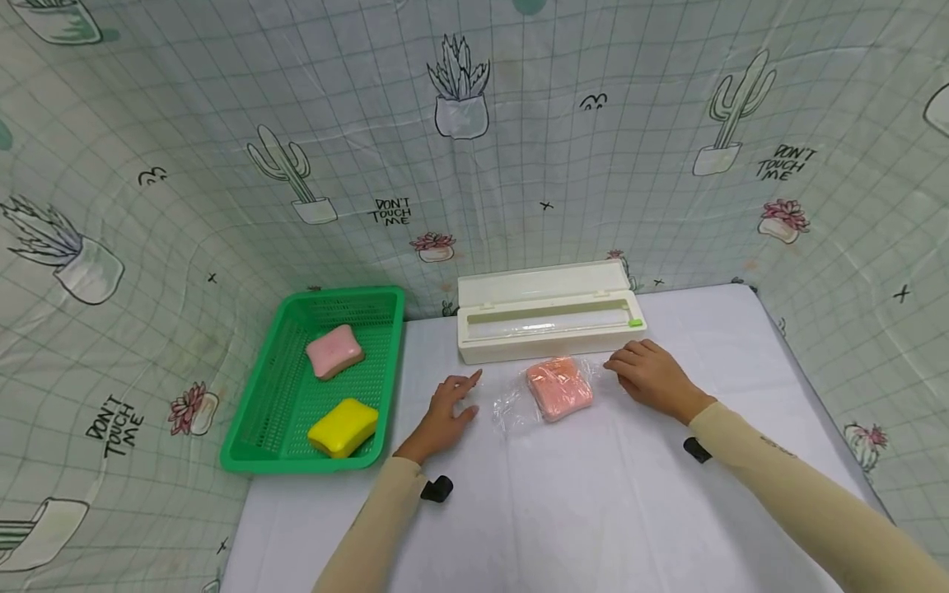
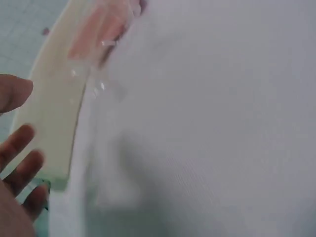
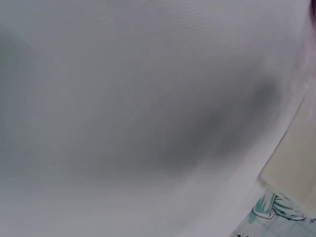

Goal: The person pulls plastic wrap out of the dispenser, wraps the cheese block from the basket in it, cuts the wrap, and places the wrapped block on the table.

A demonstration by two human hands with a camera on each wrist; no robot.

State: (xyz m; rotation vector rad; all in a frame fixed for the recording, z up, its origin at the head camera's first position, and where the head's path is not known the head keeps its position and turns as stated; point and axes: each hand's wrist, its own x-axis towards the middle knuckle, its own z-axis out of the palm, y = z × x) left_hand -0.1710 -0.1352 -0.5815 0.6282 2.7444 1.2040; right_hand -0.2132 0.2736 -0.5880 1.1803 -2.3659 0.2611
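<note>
A pink soap bar lies on the table, wrapped in clear cling film whose loose ends spread to both sides. My right hand is at the film's right end, with bent fingers that seem to pinch it. To the left of the film, my left hand hovers with fingers and thumb spread, holding nothing; its fingers also show in the left wrist view. Behind the bar stands a white cling film dispenser, its lid raised. The right wrist view does not show the right hand's fingers.
A green basket stands at the left of the table, holding a pink soap bar and a yellow soap bar. A green slider sits at the dispenser's right end. Patterned cloth hangs behind and beside the table.
</note>
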